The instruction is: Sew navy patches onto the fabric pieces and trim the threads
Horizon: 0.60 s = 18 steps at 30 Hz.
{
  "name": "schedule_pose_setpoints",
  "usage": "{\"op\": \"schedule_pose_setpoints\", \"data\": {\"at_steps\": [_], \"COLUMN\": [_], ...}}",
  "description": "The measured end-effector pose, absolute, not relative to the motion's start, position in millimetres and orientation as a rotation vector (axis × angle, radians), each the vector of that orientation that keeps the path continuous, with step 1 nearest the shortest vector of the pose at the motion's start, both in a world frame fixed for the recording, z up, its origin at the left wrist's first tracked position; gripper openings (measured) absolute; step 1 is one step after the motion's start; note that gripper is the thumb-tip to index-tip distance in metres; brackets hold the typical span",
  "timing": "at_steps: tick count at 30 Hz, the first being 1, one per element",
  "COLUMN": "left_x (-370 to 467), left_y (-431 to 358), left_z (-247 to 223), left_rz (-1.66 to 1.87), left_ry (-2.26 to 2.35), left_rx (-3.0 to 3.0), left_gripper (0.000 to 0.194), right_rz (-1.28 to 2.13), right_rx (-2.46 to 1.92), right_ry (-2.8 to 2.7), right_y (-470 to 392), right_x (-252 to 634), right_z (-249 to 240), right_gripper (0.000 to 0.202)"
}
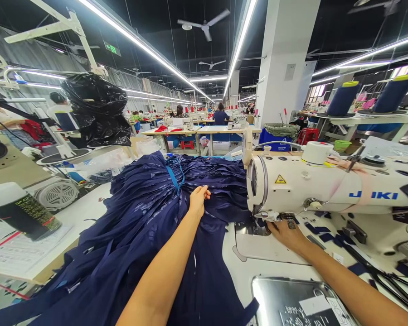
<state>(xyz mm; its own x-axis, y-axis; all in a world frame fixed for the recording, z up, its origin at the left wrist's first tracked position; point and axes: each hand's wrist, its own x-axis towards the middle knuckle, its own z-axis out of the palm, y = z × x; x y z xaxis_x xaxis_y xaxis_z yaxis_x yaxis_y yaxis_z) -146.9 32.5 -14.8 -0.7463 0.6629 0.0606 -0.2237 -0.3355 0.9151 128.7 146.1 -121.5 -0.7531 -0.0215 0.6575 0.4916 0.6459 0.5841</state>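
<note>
A big heap of navy fabric (139, 226), gathered in many folds, spreads over the table and hangs down towards me. My left hand (198, 200) is over the middle of this heap, its fingers curled together; whatever may be between them is hidden. Close by, a bright blue strip (172, 176) loops across the folds. At the right stands a white sewing machine (292, 181). Beneath its head, beside the needle area, my right hand (287, 232) lies low with a finger stretched towards the metal needle plate (251, 227). The machine hides part of that hand.
A shiny metal box lid (299, 301) lies at the front right. Black-handled scissors (377, 271) and navy scraps (326, 236) are beside the machine. A dark canister (23, 213) stands at left over papers. Navy thread cones (343, 99) rise at back right. Other people sit farther off.
</note>
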Motion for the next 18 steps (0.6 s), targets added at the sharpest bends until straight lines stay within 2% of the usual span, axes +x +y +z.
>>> {"op": "schedule_pose_setpoints", "data": {"at_steps": [9,18], "left_x": [-146.7,-146.4], "left_y": [32.4,33.2], "left_z": [-14.6,-15.0], "left_rz": [2.108,2.117], "left_ry": [1.367,1.368], "left_rx": [0.585,0.584], "left_gripper": [0.031,0.029], "right_rz": [-1.005,-1.084], "right_rx": [-0.344,-0.287], "right_ry": [-2.231,-2.189], "right_y": [148.6,140.8], "right_x": [128.8,128.3], "right_z": [-127.2,-107.5], "right_gripper": [0.033,0.031]}}
